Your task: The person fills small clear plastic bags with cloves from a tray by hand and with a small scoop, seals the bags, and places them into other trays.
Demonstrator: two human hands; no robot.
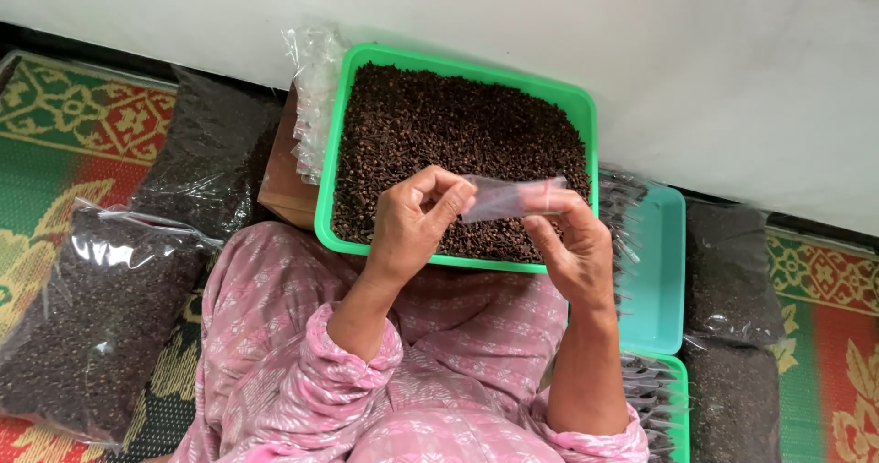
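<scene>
Against the white wall [714,69], on a patterned mat [73,115], a person in pink sleeves sits with big clear bags [92,326] of dark spice at the left and more dark bags [732,399] at the right. Over the lap rests a green tray [366,60] heaped with dark brown cloves [458,124]; a teal tray [661,280] lies just right of it, and a sheaf of empty clear pouches [316,97] leans on the green tray's left rim.

Both hands hover above the near edge of the green tray, sharing one small clear pouch [508,197]. It lies level between them, long axis running left to right. The left hand [412,225] is curled, thumb and fingertips pinching the pouch's left end. The right hand [572,248] is half open, fingertips nipping the right end. Neither hand is nearer; each has an end. Whether the pouch's mouth is open, I cannot tell.
</scene>
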